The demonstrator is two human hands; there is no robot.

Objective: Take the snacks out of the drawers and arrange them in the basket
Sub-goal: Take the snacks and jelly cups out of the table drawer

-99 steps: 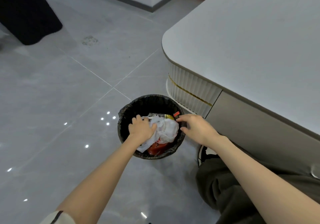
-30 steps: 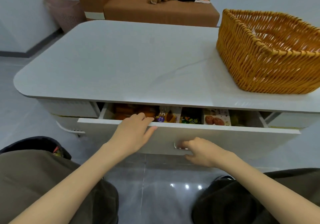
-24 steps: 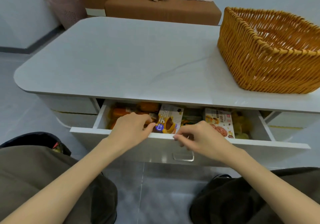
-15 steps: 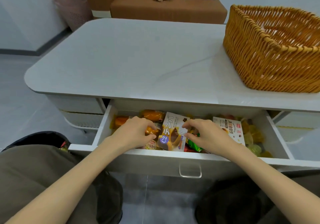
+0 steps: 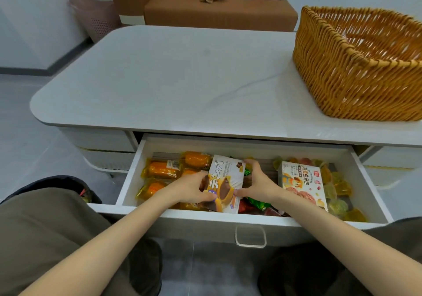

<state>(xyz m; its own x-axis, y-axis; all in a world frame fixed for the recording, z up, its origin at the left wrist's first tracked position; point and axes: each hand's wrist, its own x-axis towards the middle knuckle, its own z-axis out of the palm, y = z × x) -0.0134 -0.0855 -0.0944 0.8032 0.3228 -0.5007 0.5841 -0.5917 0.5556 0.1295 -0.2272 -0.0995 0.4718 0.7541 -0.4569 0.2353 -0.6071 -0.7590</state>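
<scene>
step: lift snack | left grip [image 5: 189,189] and right grip [image 5: 258,185] curl round opposite edges of white-and-purple cardboard snack box [image 5: 228,174], between them in open white drawer [image 5: 285,147] | advice — raise level, clear drawer front, carry up-right to woven orange wicker basket [image 5: 342,83]

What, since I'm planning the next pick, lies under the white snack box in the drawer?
Red and green wrappers poke out from under the white snack box gripped by the left hand and right hand. Whatever lies directly beneath it is covered.
</scene>
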